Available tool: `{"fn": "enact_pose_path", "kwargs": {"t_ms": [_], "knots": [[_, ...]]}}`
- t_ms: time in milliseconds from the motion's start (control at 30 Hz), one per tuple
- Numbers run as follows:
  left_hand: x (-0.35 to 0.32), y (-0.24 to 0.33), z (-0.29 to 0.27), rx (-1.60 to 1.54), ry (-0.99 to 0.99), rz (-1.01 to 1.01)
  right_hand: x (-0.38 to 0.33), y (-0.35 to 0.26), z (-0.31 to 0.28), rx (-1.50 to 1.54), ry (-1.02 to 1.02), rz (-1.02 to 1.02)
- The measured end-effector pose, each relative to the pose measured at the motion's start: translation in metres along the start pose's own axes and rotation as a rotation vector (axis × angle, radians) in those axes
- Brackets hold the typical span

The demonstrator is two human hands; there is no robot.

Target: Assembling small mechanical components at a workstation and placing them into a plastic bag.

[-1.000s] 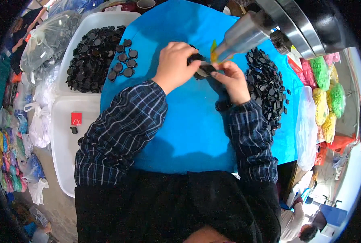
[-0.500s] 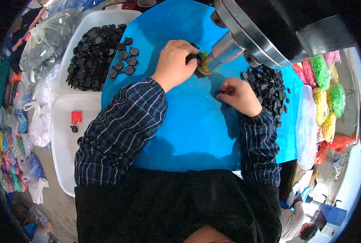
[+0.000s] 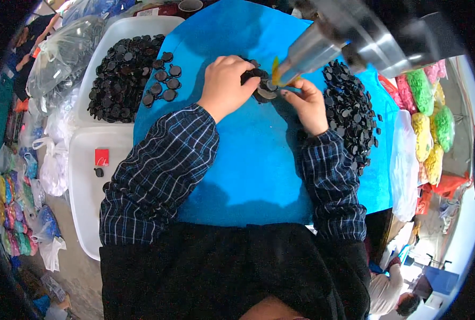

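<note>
My left hand lies on the blue table cover, thumb and fingers curled round a small black round piece at the metal base beneath the press. My right hand reaches to the right side of that base, its thumb and index finger pinched together; whatever they hold is too small to make out. Just above the fingertips hangs the metal press ram, with yellow material round its tip. There is a gap between tip and base.
Left of my left hand lie several loose black round pieces; beyond them a white tray holds a heap more. A second white tray holds a red square card. Another black heap lies right. Another person is lower right.
The press ram has lifted off the base, up and to the right. My right hand has moved up and left to the base. The left hand has barely shifted.
</note>
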State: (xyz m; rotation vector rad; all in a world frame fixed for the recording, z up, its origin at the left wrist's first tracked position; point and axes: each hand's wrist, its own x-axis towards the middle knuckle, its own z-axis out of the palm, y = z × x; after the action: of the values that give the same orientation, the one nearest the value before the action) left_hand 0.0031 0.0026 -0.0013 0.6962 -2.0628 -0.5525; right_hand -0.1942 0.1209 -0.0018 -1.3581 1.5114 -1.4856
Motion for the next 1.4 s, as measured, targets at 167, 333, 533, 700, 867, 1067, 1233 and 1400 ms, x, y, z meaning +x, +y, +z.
{"fn": "enact_pose_path", "kwargs": {"t_ms": [167, 333, 533, 700, 867, 1067, 1233, 1400], "knots": [[0.001, -0.003, 0.001, -0.002, 0.008, -0.051, -0.014, -0.016, -0.066, -1.165, 0.147, -0.11], [0.001, 0.001, 0.002, -0.003, -0.017, -0.052, -0.037, -0.025, -0.075, -1.715, 0.281, 0.081], [0.0, 0.002, -0.001, -0.019, -0.034, -0.061, -0.056, -0.046, -0.018, -1.503, 0.096, 0.232], [0.0, -0.001, -0.003, -0.012, -0.021, -0.066, -0.063, -0.055, 0.003, -1.094, 0.043, -0.012], [0.0, 0.0, -0.003, 0.001, -0.034, -0.083, -0.016, -0.043, -0.015, -0.807, 0.265, 0.066], [0.002, 0.003, -0.005, -0.024, 0.008, 0.016, 0.012, -0.012, -0.021, -1.019, 0.089, -0.026], [0.003, 0.011, 0.005, -0.04, -0.056, 0.195, 0.001, -0.006, -0.015, -0.371, 0.11, 0.084], [0.003, 0.009, 0.003, 0.019, -0.065, 0.148, 0.008, -0.011, 0.01, -0.255, 0.003, -0.018]]}}
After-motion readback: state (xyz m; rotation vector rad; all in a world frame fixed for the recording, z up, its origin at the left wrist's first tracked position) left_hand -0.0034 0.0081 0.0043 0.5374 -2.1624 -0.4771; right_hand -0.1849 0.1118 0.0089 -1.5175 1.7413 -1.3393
